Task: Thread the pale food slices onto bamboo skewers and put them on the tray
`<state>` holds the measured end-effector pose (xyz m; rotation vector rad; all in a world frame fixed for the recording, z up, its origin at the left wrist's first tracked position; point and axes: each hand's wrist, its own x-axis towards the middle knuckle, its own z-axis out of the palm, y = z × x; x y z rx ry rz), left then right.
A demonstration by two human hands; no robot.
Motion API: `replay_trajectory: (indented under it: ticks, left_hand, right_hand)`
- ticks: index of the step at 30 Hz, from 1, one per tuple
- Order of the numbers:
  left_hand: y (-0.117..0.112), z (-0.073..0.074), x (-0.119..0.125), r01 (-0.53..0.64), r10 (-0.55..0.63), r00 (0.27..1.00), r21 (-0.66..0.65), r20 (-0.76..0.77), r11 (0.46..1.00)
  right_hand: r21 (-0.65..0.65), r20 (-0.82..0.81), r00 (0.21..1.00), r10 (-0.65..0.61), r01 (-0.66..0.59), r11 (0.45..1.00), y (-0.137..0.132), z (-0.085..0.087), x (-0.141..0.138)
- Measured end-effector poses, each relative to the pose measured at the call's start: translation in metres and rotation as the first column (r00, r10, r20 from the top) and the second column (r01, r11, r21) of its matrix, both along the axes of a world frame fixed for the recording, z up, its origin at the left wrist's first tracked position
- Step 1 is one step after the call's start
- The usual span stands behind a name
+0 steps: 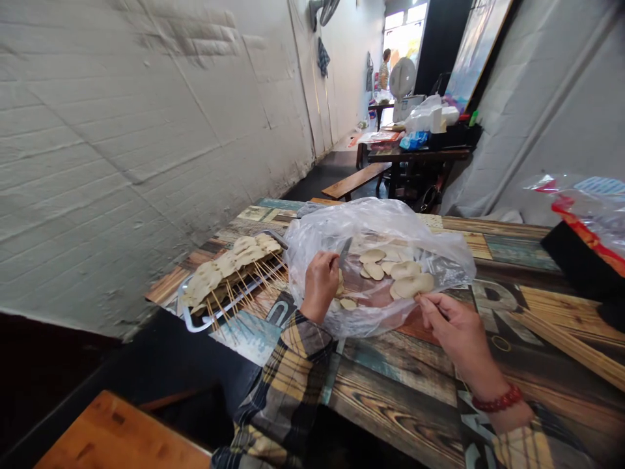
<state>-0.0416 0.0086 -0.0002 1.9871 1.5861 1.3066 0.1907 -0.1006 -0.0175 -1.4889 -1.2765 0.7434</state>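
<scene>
A clear plastic bag lies spread on the table, with loose pale oval slices inside it. My right hand is closed in a pinch at the bag's near right edge, gripping a skewer mostly hidden by the fingers; oval slices sit at its far end. Over the left part of the bag, my left hand is closed. A thin grey flat piece sticks up beside its fingers, too unclear to name. To the left, a metal tray carries stacked skewered slices, their sticks pointing toward me.
Bare wooden sticks lie at the right, near a rubber band. A red-edged plastic package stands at the right edge. Behind are a bench, a cluttered table, a fan and a person. A wall runs along the left.
</scene>
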Motion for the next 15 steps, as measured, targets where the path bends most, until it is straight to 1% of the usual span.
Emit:
replay_trajectory:
  ticks: [2, 3, 5, 7, 9, 13, 15]
  left_hand:
    - [-0.0024, -0.0014, -0.0038, -0.014, 0.015, 0.974, 0.008, -0.228, 1.000]
    - [-0.0033, -0.0025, -0.0050, -0.013, 0.011, 0.950, -0.003, -0.312, 1.000]
    - [-0.0040, -0.0054, -0.0062, 0.008, -0.019, 0.905, -0.028, -0.424, 1.000]
    - [-0.0037, -0.0077, -0.0063, 0.037, -0.059, 0.867, -0.056, -0.494, 0.998]
    - [-0.0036, -0.0077, -0.0059, 0.037, -0.076, 0.836, -0.084, -0.544, 0.996]
    - [-0.0054, -0.0024, -0.0050, -0.032, -0.043, 0.791, -0.112, -0.610, 0.993]
    - [-0.0062, -0.0005, -0.0049, -0.056, -0.031, 0.783, -0.120, -0.622, 0.991]
  right_hand:
    - [-0.002, -0.006, 1.000, 0.013, -0.013, 1.000, 0.0005, -0.0032, 0.0005]
    - [-0.005, -0.004, 1.000, 0.017, -0.017, 1.000, 0.0008, -0.0050, 0.0006]
    - [-0.012, 0.011, 1.000, 0.027, -0.027, 1.000, 0.0014, -0.0082, 0.0005]
    - [-0.013, 0.022, 0.999, 0.036, -0.036, 0.999, 0.0016, -0.0102, 0.0001]
    - [-0.010, 0.021, 0.999, 0.051, -0.050, 0.999, 0.0014, -0.0109, -0.0004]
    - [-0.005, 0.008, 0.997, 0.073, -0.073, 0.997, 0.0010, -0.0111, -0.0003]
    - [-0.005, 0.003, 0.997, 0.073, -0.073, 0.997, 0.0010, -0.0111, 0.0000]
